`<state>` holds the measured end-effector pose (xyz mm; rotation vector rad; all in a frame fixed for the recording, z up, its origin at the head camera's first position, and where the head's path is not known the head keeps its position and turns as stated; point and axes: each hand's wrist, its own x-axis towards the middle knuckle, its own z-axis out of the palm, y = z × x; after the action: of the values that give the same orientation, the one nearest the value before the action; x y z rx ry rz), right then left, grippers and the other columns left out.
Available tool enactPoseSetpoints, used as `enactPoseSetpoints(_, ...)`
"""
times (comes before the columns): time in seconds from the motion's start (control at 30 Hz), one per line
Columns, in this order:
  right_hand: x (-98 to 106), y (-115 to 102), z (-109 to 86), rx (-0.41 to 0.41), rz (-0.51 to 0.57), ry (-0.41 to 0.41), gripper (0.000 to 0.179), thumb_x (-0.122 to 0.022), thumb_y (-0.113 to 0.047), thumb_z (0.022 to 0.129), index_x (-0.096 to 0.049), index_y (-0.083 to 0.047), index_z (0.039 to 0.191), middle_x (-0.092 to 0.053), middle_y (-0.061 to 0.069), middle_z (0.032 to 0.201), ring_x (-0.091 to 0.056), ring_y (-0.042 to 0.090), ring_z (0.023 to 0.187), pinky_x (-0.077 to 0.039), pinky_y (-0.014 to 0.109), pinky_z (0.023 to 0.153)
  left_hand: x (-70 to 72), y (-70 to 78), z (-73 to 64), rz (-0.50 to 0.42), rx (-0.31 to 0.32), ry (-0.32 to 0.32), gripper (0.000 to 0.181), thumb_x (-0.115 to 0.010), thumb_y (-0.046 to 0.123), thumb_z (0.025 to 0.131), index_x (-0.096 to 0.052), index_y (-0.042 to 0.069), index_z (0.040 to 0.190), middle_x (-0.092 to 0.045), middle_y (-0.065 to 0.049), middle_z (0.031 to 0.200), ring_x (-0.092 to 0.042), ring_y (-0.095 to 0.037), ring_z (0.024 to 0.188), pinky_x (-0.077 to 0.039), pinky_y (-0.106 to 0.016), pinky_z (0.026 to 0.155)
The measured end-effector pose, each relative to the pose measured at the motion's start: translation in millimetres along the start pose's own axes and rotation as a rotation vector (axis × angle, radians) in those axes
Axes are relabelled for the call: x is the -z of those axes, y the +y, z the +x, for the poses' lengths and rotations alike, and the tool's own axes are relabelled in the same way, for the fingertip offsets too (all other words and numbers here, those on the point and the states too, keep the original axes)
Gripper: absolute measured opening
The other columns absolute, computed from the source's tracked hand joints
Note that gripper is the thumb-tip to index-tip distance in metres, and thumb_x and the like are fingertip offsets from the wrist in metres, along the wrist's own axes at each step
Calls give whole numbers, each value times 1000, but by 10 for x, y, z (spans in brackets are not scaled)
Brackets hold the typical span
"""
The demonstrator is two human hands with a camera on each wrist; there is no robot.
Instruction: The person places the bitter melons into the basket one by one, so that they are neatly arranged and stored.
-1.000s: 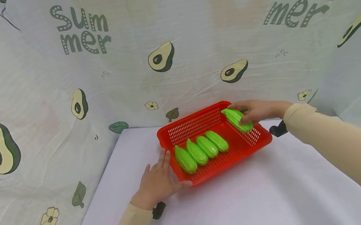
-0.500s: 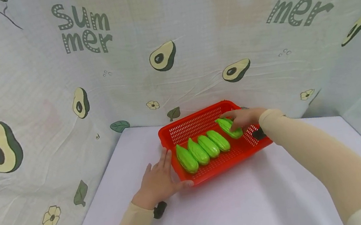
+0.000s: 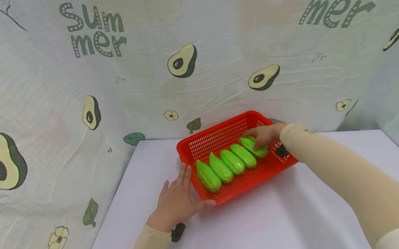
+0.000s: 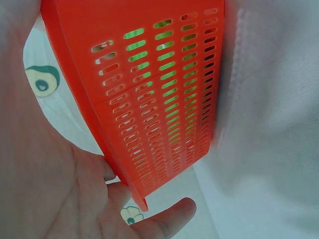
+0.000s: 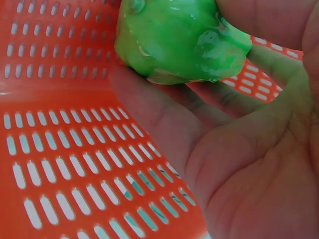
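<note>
A red slotted plastic basket (image 3: 229,191) stands slanted on the table. Several green bitter melons (image 3: 232,161) lie side by side in it, towards its left end. At the right of this row, my right hand (image 3: 267,134) grips one more bitter melon (image 5: 174,40) from above, fingers on one side and thumb on the other. Its lower end lies close to the neighbouring melon; whether they touch cannot be told. My left hand (image 3: 175,202) rests against the basket's left end, fingers fairly straight along the rim and the thumb at the near corner.
The white tabletop (image 3: 256,233) stretches in front of the basket. A printed cloth (image 3: 206,19) with avocados and lettering hangs closely behind it and at both sides. Dark wrist cameras (image 3: 178,232) sit at both cuffs.
My right hand has carried the bitter melon left and down, from the basket's right end to beside the others in the row. My left hand has stayed at the basket's left end.
</note>
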<state>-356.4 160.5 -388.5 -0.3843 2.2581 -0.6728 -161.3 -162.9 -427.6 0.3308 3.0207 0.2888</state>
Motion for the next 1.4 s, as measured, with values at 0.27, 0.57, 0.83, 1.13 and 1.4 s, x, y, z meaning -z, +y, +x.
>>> enactPoseSetpoints(0.27, -56, 24, 45, -30, -30, -5, 70, -66, -10, 95, -32, -15, 157, -31, 21, 149, -40, 39, 126, -54, 50, 90, 23, 3, -7, 11, -10, 2, 125, -49, 90, 72, -18, 5, 159, -15, -14, 165, -22, -31, 148, -24, -63, 112)
enactPoseSetpoints(0.57, -78, 56, 78, -84, 47, -29, 73, -62, -7, 94, -28, -15, 158, -31, 20, 146, -40, 37, 126, -53, 50, 92, 27, 6, -13, 16, -4, 0, 126, -49, 90, 72, -18, 5, 159, -14, -13, 165, -30, -35, 145, -22, -63, 113)
enactPoseSetpoints(0.83, -101, 67, 72, -95, 14, 9, 76, -68, -4, 89, -34, -19, 156, -35, 18, 143, -39, 37, 123, -56, 46, 86, 41, 15, -22, 19, -2, -2, 125, -49, 90, 73, -18, 5, 159, -14, -13, 165, -30, -35, 145, -23, -63, 113)
enactPoseSetpoints(1.13, -114, 106, 105, -65, -28, 32, 77, -72, -4, 89, -37, -21, 155, -35, 19, 145, -39, 38, 124, -57, 45, 82, 27, 12, -16, 21, -3, -1, 125, -48, 90, 72, -17, 5, 159, -14, -13, 165, -30, -34, 145, -23, -63, 112)
enactPoseSetpoints(1.4, -106, 93, 92, -47, -41, 33, 77, -71, -3, 90, -35, -17, 155, -33, 20, 145, -42, 38, 122, -57, 47, 83, 23, 14, -13, 25, -7, 3, 126, -48, 91, 72, -17, 6, 160, -14, -13, 165, -24, -30, 148, -25, -63, 112)
